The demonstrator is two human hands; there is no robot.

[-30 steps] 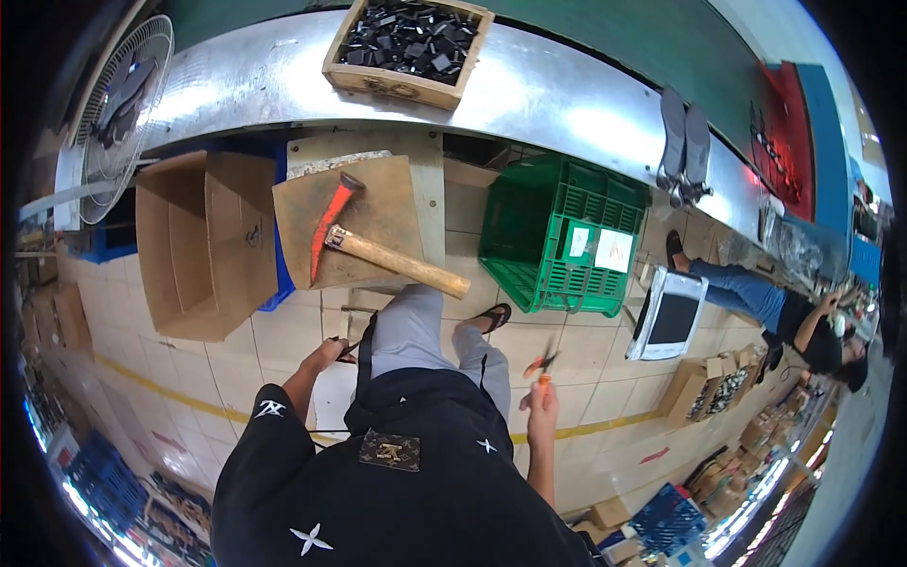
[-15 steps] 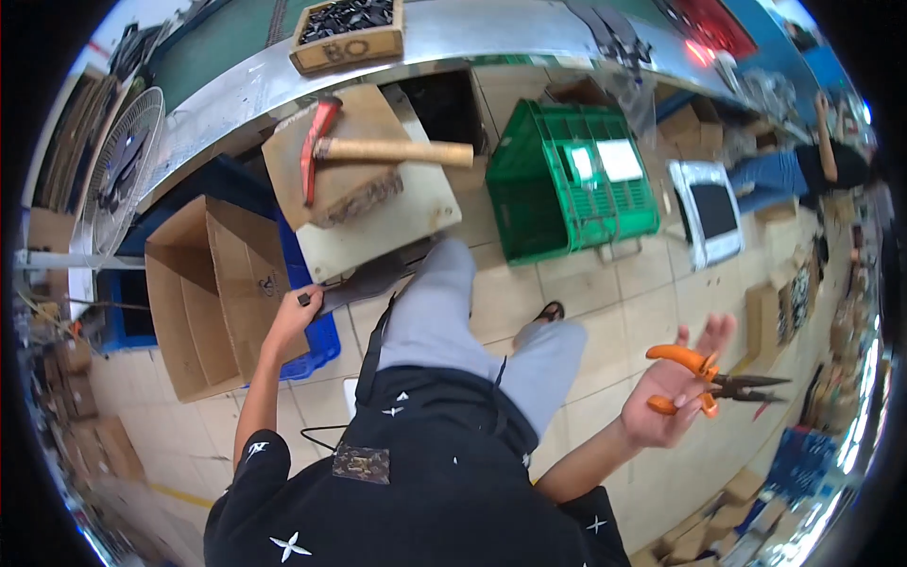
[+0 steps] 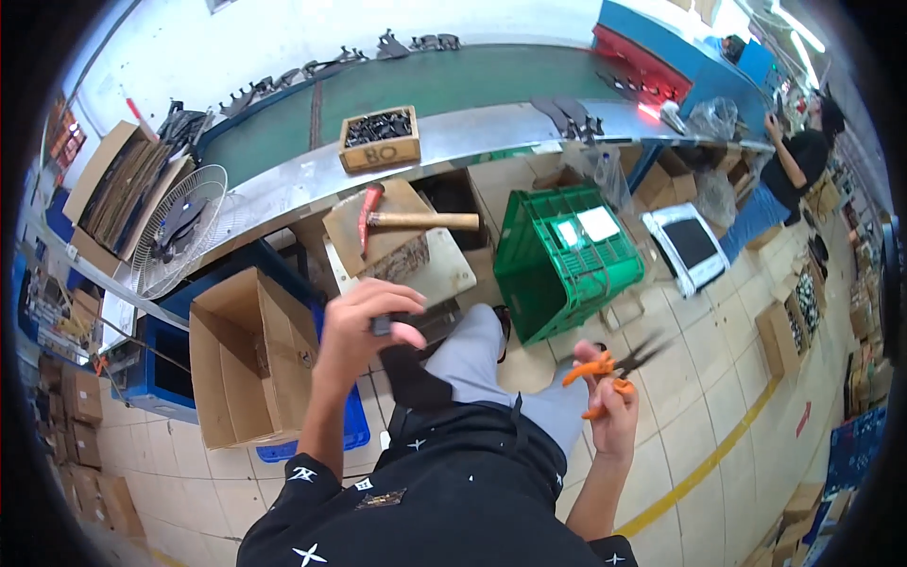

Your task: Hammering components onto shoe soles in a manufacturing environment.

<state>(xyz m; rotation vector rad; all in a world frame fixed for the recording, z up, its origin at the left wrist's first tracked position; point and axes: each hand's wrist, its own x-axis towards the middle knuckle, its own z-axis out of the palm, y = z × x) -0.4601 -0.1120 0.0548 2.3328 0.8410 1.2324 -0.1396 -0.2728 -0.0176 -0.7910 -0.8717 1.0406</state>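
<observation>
Raised in front of my thighs, my left hand (image 3: 373, 326) is closed on a dark grey flat piece (image 3: 416, 376), which hangs from the fingers over my lap. A small black block (image 3: 382, 325) shows between thumb and fingers; whether it is part of the piece I cannot tell. My right hand (image 3: 612, 416) grips orange-handled needle-nose pliers (image 3: 605, 370), jaws pointing away to the upper right and apart. Beyond my left hand, a hammer (image 3: 416, 220) with red head and wooden handle lies on a wooden block (image 3: 402, 255) atop a pale board (image 3: 455, 269).
An open cardboard box (image 3: 250, 369) stands at my left, a green crate (image 3: 567, 274) ahead right. The metal-edged bench (image 3: 293, 180) carries a wooden box (image 3: 380, 151) of small black parts and several dark pieces (image 3: 567, 115). A co-worker (image 3: 798, 161) stands far right.
My left hand has risen from beside the board to before my lap, bringing the dark piece along. My right hand has moved inward with the pliers. The view has tilted up.
</observation>
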